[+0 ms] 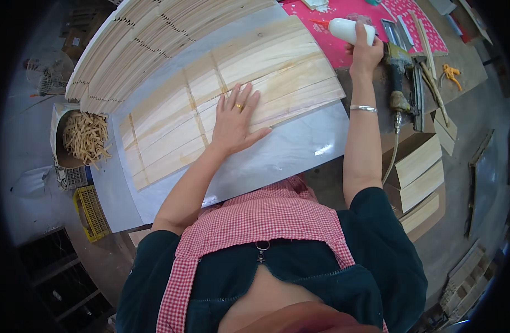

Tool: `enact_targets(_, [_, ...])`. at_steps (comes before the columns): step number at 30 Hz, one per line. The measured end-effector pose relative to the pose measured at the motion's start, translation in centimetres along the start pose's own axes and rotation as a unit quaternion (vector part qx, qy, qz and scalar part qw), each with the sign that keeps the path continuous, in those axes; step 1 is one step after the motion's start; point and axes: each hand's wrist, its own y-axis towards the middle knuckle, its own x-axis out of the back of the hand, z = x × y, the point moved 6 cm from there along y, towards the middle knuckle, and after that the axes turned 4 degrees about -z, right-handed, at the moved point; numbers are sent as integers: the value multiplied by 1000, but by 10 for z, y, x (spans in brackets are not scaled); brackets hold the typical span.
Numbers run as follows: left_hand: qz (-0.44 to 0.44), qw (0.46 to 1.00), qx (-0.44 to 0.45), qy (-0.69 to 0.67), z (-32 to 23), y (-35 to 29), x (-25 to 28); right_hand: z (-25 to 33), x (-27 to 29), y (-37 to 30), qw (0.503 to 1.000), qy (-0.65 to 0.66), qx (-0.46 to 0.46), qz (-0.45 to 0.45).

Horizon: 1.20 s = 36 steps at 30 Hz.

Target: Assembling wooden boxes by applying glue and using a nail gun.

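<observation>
My left hand [235, 119] lies flat with its fingers spread on a wide, pale wooden panel [166, 133]. Thin lines and brownish bands run across the panel, which rests on a glossy grey-white tabletop [299, 147]. Off to the right and farther away, my right hand [367, 53] is wrapped round a white squeeze bottle [344, 30] with a red nozzle. The bottle is tipped on its side above a pink patterned cloth, its nozzle toward the left. Just right of that hand lies an air nail gun [400, 77] with a hose.
Tall rows of stacked wooden slats [138, 44] stand along the table's far left. A box of wooden strips [83, 136] sits at the left, above a yellow crate [92, 213]. An orange clamp [451, 76] lies at the far right, and boards [418, 172] fill a carton below.
</observation>
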Motion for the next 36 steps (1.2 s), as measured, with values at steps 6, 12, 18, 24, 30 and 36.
enact_targets(6, [5, 1000, 7, -3, 2, 2, -1, -32, -33, 26, 996, -77, -31, -19])
enact_targets(12, [3, 1000, 14, -3, 1, 2, 0, -50, -48, 40, 993, -108, -40, -12])
enact_targets(18, [2, 1000, 17, -14, 2, 2, -2, -54, -55, 44, 993, -115, -37, -6])
enact_targets(24, [1, 1000, 16, -12, 1, 3, 1, -50, -50, 55, 983, -185, 18, -6])
enact_targets(30, [7, 1000, 16, -15, 2, 4, -1, -29, -37, 42, 980, -196, 29, -13])
enact_targets(36, [0, 1000, 13, -18, 1, 3, 0, -21, -14, 36, 974, -225, 23, -18])
